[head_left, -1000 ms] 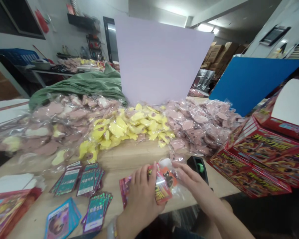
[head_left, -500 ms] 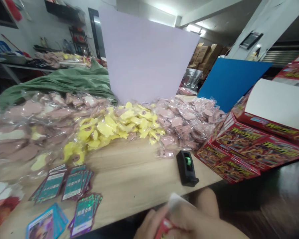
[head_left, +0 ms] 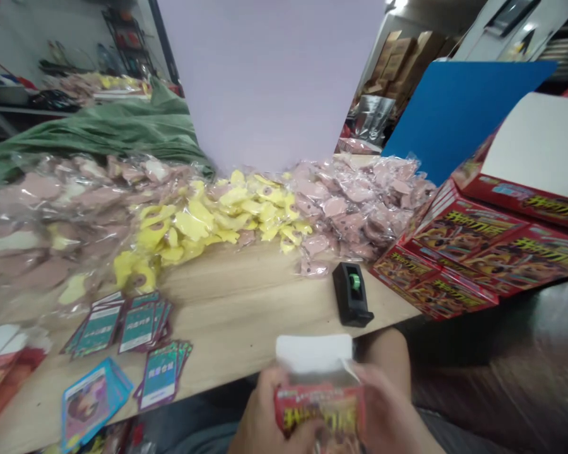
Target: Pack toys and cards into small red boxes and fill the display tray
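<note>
A small red printed box (head_left: pixel 329 403) with its white flap (head_left: pixel 315 353) raised is between my hands at the bottom of the head view, in front of the table edge. My left hand (head_left: pixel 260 413) is closed round its left side, the thumb lying across the front. On the opposite side my right hand (head_left: pixel 390 410) grips the box, its fingers near the flap; motion blurs them. The inside of the box cannot be made out. Nearest on the table is a black tape dispenser (head_left: pixel 351 295) with green tape.
Stacked red boxes (head_left: pixel 473 233) stand at the right edge. Bagged yellow pieces (head_left: pixel 194 217) and bagged pink pieces (head_left: pixel 355 202) are heaped along the back, before a pale upright board (head_left: pixel 274 82). Fanned green cards (head_left: pixel 97 328) and blue-edged cards (head_left: pixel 92 400) lie at left.
The red box has come up into fuller view and turned its printed front toward me, its white flap now standing upright. My hands have spread to its two sides. The camera has tilted down.
</note>
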Demonstrator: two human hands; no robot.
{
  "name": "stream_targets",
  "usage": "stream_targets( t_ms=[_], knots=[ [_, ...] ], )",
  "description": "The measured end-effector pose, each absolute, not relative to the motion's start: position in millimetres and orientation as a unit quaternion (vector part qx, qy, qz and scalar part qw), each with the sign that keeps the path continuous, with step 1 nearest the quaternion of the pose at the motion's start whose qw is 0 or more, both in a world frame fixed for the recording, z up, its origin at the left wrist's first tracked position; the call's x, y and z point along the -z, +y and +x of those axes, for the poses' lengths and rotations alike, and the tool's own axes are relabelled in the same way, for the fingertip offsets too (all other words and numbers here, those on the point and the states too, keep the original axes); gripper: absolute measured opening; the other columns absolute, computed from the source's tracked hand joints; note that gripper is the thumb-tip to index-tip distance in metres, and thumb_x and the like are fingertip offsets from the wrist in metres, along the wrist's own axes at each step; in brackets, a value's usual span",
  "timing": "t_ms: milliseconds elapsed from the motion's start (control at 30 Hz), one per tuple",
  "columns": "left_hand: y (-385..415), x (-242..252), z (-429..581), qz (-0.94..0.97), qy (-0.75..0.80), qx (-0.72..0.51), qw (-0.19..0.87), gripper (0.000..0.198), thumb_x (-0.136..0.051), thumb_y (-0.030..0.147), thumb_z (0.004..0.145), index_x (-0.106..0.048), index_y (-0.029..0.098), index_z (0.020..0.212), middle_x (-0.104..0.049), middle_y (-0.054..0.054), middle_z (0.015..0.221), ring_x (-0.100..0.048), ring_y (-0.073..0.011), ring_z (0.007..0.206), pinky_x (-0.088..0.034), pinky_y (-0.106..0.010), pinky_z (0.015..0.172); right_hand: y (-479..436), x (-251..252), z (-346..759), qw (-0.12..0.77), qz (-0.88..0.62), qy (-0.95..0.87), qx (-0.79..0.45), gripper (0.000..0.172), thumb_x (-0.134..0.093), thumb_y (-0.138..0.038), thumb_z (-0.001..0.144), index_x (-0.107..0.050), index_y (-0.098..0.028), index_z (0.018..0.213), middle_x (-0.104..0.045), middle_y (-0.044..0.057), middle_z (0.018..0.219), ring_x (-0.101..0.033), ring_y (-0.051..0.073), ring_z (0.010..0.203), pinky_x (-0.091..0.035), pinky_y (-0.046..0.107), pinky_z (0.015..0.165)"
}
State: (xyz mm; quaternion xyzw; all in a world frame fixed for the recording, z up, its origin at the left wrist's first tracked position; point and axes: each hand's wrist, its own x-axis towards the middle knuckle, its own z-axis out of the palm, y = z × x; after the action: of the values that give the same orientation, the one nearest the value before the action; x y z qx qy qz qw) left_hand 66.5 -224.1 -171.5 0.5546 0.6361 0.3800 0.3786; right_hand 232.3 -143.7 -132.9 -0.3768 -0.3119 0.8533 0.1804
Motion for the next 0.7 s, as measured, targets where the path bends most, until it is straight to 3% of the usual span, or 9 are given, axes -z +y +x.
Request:
stream_targets(
  t_ms=[133,267,300,433,533,700],
  knots=[
    [-209.3,191.9,78.3,0.475,0.639,-0.36,0.486,0.042,-0.061,0.012,0.064,-0.039,0.019,0.099,-0.06,-0.001,0.083,-0.058,-0.0172,0.074,-0.044,-0.029,0.068,-129.6,149.2,229.6,0.18,-0.428,-0.365,-0.807,0.032,-0.062,-0.033,0.068,-0.068,-0.016,0.095,-0.071,0.006,0.084,-0.064,0.022,0.08,-0.045,0.036,0.082],
    [-204.5,205.6,79.3,0.387,0.595,-0.457,0.536,0.087,-0.061,0.009,0.064,-0.008,0.017,0.131,-0.06,-0.002,0.095,-0.06,-0.0149,0.079,-0.045,-0.028,0.076,-106.8,131.7,235.2,0.064,-0.284,-0.604,-0.742,0.035,-0.055,-0.039,0.081,-0.063,-0.022,0.111,-0.066,0.006,0.106,-0.055,0.022,0.104,-0.036,0.038,0.095],
    [-204.9,204.6,77.9,0.394,0.583,-0.454,0.546,0.088,-0.061,0.009,0.065,-0.006,0.017,0.134,-0.06,-0.003,0.096,-0.06,-0.0149,0.08,-0.045,-0.028,0.078,-104.3,127.1,235.6,0.059,-0.269,-0.643,-0.715,0.034,-0.052,-0.04,0.083,-0.064,-0.023,0.109,-0.066,0.006,0.107,-0.054,0.022,0.106,-0.036,0.039,0.095],
    [-210.7,191.7,70.3,0.482,0.58,-0.391,0.528,0.077,-0.058,0.011,0.066,-0.023,0.015,0.135,-0.057,-0.009,0.112,-0.054,-0.0196,0.099,-0.04,-0.033,0.09,-110.7,122.6,229.4,0.071,-0.323,-0.713,-0.619,0.031,-0.054,-0.04,0.082,-0.066,-0.022,0.105,-0.066,0.007,0.102,-0.059,0.022,0.096,-0.043,0.036,0.088],
    [-217.4,188.1,66.3,0.51,0.583,-0.376,0.509,0.087,-0.061,0.013,0.062,-0.018,0.01,0.137,-0.05,-0.014,0.123,-0.049,-0.0241,0.108,-0.038,-0.036,0.094,-121.6,122.4,222.0,0.034,-0.326,-0.747,-0.578,0.035,-0.051,-0.039,0.084,-0.061,-0.024,0.113,-0.067,0.006,0.099,-0.06,0.021,0.089,-0.046,0.032,0.081],
    [-226.6,191.6,65.1,0.522,0.553,-0.398,0.513,0.093,-0.065,0.014,0.059,-0.016,0.013,0.138,-0.053,-0.011,0.12,-0.053,-0.0226,0.103,-0.041,-0.034,0.09,-126.8,109.5,214.9,0.029,-0.32,-0.736,-0.596,0.035,-0.042,-0.041,0.088,-0.068,-0.02,0.098,-0.069,0.003,0.083,-0.061,0.02,0.078,-0.048,0.029,0.071]
  ],
)
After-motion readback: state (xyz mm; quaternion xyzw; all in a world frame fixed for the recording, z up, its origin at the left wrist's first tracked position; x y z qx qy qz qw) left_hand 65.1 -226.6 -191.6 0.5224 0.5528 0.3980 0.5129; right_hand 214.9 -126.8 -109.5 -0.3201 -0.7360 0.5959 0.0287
